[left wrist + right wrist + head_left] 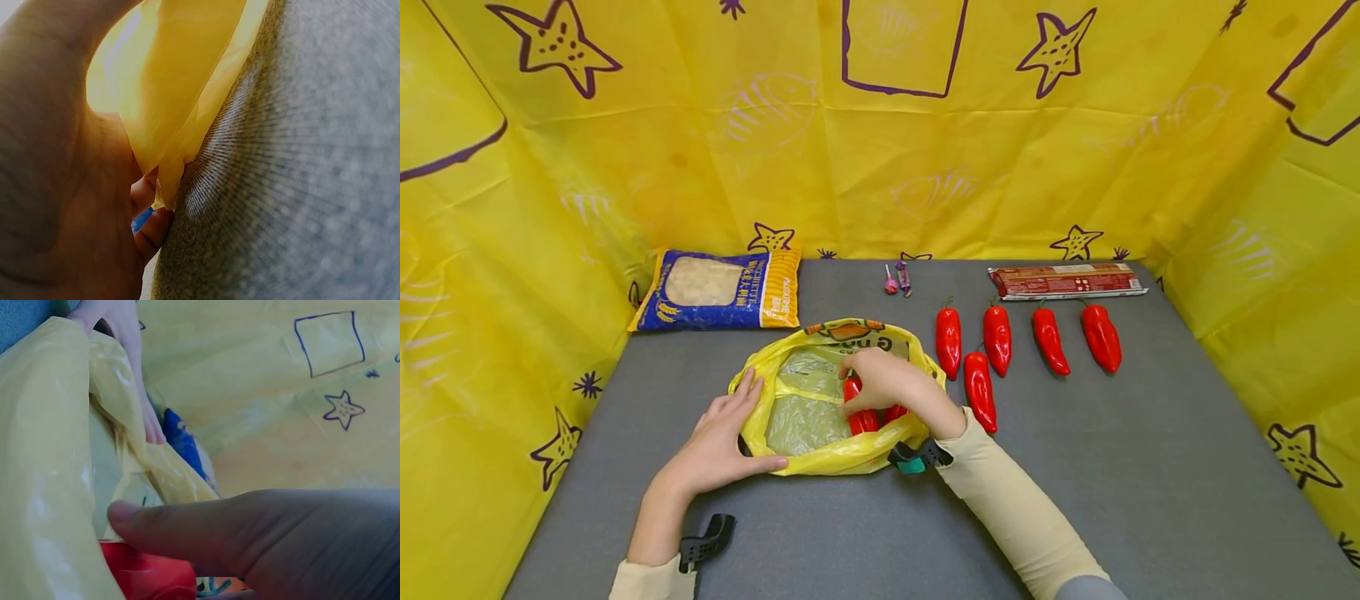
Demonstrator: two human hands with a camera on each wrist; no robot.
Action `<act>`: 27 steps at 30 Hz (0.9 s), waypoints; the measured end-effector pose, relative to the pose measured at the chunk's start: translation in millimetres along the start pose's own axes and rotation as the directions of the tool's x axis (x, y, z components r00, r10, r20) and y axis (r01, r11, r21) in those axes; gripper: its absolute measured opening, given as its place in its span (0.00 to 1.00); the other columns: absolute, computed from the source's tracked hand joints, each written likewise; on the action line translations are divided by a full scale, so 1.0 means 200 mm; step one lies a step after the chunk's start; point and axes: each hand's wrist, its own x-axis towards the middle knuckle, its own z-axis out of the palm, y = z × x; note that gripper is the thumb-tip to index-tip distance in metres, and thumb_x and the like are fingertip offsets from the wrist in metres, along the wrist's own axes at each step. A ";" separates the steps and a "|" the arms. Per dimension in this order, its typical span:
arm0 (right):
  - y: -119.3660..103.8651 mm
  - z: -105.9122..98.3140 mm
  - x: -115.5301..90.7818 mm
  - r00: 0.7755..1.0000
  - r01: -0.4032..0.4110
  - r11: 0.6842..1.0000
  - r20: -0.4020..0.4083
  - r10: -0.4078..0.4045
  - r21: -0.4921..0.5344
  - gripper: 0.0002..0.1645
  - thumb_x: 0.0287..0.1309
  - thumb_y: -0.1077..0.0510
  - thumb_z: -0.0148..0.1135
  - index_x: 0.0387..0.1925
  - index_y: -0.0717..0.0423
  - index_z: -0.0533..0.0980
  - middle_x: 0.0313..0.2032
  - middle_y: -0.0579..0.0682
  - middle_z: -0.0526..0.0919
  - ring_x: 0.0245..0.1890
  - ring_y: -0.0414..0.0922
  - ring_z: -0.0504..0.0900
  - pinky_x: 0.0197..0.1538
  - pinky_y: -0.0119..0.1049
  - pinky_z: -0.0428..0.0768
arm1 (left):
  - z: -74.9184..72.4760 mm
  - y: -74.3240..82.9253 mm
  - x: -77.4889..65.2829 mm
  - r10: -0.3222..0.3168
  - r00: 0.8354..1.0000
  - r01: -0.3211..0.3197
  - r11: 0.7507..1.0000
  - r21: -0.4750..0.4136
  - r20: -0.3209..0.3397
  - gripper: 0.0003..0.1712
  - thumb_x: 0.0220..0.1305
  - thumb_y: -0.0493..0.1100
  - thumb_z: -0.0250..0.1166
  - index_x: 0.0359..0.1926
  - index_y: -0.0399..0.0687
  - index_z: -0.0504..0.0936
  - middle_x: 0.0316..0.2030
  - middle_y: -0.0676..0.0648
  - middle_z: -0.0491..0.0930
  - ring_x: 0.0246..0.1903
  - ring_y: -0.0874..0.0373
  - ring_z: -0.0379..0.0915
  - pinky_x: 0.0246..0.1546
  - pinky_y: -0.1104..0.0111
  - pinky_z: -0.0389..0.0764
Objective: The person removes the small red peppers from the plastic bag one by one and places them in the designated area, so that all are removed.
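A yellow plastic bag [850,458] lies on the table with its mouth held wide. My left hand [718,437] rests against the bag's left side, fingers spread along the outside and thumb at the front rim. Reaching in over the right rim, my right hand [891,385] holds a shiny red pepper [861,417] between thumb and fingers. Another red pepper [895,412] shows partly beneath that hand inside the bag. In the right wrist view, the thumb lies over the red pepper [150,572]; the other fingers are mostly hidden.
Several red peppers [997,340] lie right of the bag. Behind stand a blue-and-yellow pasta pack [715,292], a lollipop [891,282], a purple-wrapped candy [903,279] and a long red packet [1067,282]. Yellow patterned cloth [865,167] walls the grey table [1150,483].
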 end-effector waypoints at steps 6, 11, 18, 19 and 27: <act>-0.01 0.00 0.01 1.000 -0.018 1.000 -0.008 0.018 -0.001 0.27 0.59 0.48 0.80 0.57 0.54 0.84 0.47 0.48 0.85 0.45 0.44 0.78 0.47 0.37 0.79 | 0.00 0.00 0.00 0.001 1.000 -0.001 1.000 0.001 -0.004 0.76 0.51 0.76 0.76 0.85 0.40 0.50 0.86 0.45 0.36 0.75 0.35 0.51 0.68 0.32 0.56; -0.01 0.00 0.02 0.999 -0.015 1.000 -0.035 0.015 0.002 0.29 0.61 0.50 0.78 0.61 0.53 0.83 0.53 0.50 0.86 0.52 0.48 0.80 0.55 0.41 0.81 | 0.00 0.00 0.00 0.002 1.000 -0.002 1.000 0.004 -0.005 0.76 0.51 0.76 0.76 0.85 0.40 0.50 0.86 0.45 0.36 0.75 0.35 0.52 0.68 0.32 0.57; -0.01 -0.01 0.02 0.998 0.025 1.000 -0.059 -0.024 0.008 0.27 0.64 0.52 0.75 0.63 0.51 0.82 0.56 0.51 0.85 0.55 0.49 0.80 0.56 0.42 0.81 | 0.00 0.00 0.00 -0.003 1.000 0.003 1.000 0.004 0.001 0.76 0.51 0.77 0.76 0.85 0.41 0.50 0.86 0.45 0.36 0.75 0.35 0.51 0.68 0.32 0.57; 0.00 -0.01 0.02 0.997 0.033 0.999 -0.065 -0.032 0.011 0.26 0.65 0.52 0.75 0.63 0.51 0.82 0.56 0.51 0.85 0.55 0.49 0.80 0.56 0.42 0.81 | 0.00 0.00 0.00 -0.004 1.000 0.003 1.000 0.004 0.001 0.75 0.51 0.77 0.76 0.85 0.41 0.50 0.87 0.45 0.36 0.75 0.35 0.51 0.68 0.32 0.57; 0.00 -0.02 0.01 0.993 0.077 0.996 -0.096 -0.073 0.040 0.24 0.67 0.56 0.72 0.62 0.52 0.80 0.56 0.50 0.84 0.53 0.48 0.80 0.54 0.42 0.82 | 0.00 0.00 0.00 -0.002 1.000 0.002 1.000 0.005 0.000 0.75 0.52 0.76 0.76 0.85 0.41 0.50 0.87 0.46 0.36 0.75 0.36 0.50 0.68 0.32 0.57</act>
